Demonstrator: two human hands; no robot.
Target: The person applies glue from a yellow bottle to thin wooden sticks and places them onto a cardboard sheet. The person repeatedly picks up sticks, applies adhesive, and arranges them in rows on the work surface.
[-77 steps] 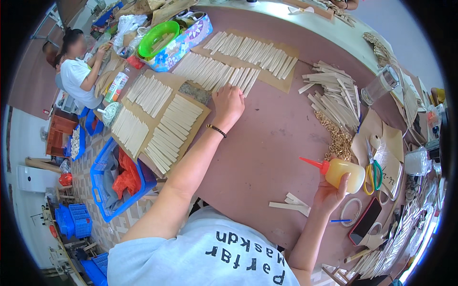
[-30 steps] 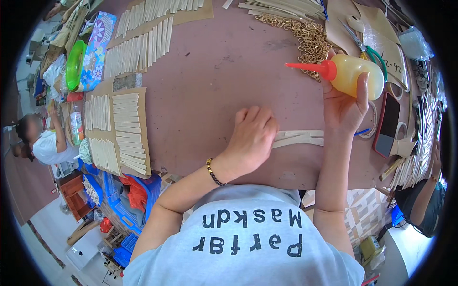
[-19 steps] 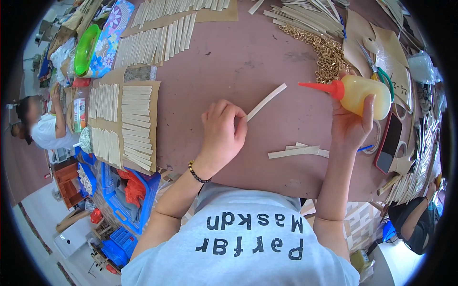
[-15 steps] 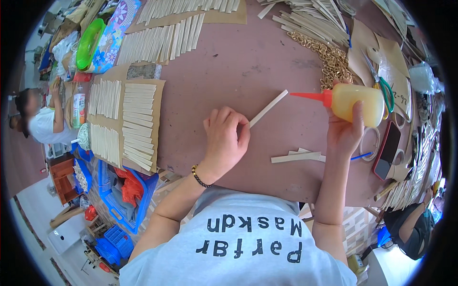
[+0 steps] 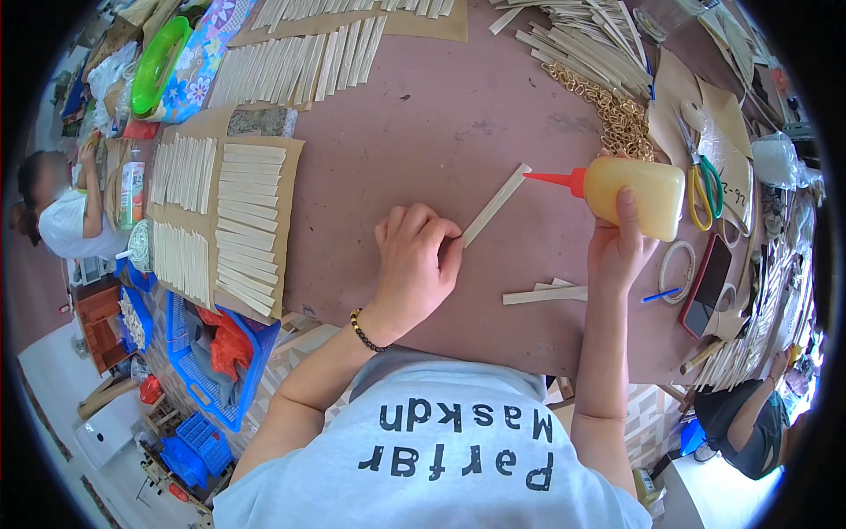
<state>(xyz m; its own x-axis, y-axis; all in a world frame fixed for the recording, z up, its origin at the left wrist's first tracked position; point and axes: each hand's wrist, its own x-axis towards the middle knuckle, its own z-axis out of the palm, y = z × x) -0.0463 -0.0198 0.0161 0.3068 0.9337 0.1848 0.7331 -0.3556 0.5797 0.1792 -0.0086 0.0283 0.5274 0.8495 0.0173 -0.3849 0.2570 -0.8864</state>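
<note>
Left hand (image 5: 414, 260) has a strip (image 5: 496, 206) pinched by its near end, mid-surface (image 5: 352, 185). Right hand (image 5: 619, 242) is wrapped round a bottle (image 5: 648, 198), red tip (image 5: 576, 182) right by the strip's far end, can't tell if touching. Scissors (image 5: 693, 153) sit just right, chain (image 5: 612, 115) farther back.

We are seeing two lines of bold black lettering (image 5: 463, 419), upside down in this view, across the pale blue shirt (image 5: 423, 507). We are also noticing dark characters (image 5: 736, 191) marked on the brown sheet (image 5: 738, 212) at the right. On the bottle (image 5: 132, 189) at far left, we are finding print too small to read.
</note>
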